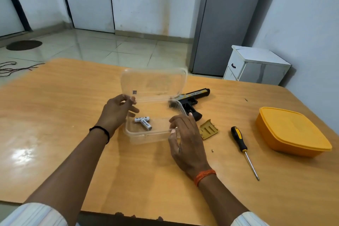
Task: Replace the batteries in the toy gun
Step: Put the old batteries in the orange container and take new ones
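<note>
While the left hand (117,111) pinches the lid (154,82) and the right hand (183,134) grips the clear box (146,135), the light, smooth batteries (144,122) should be pinched mid-body.

My wide orange-brown wooden table (64,115) carries everything; directly on it sits a clear rectangular plastic box (146,135) near the middle; just behind its right corner lies the black and yellow plastic toy gun (190,100) on its side; near the gun's grip rests a mustard-yellow ribbed plastic cover (209,129); right of that lies a black and yellow handled screwdriver (242,146), a tiny dark screw (212,151) beside it; at the right edge stands a lidded orange plastic container (291,131).
</note>
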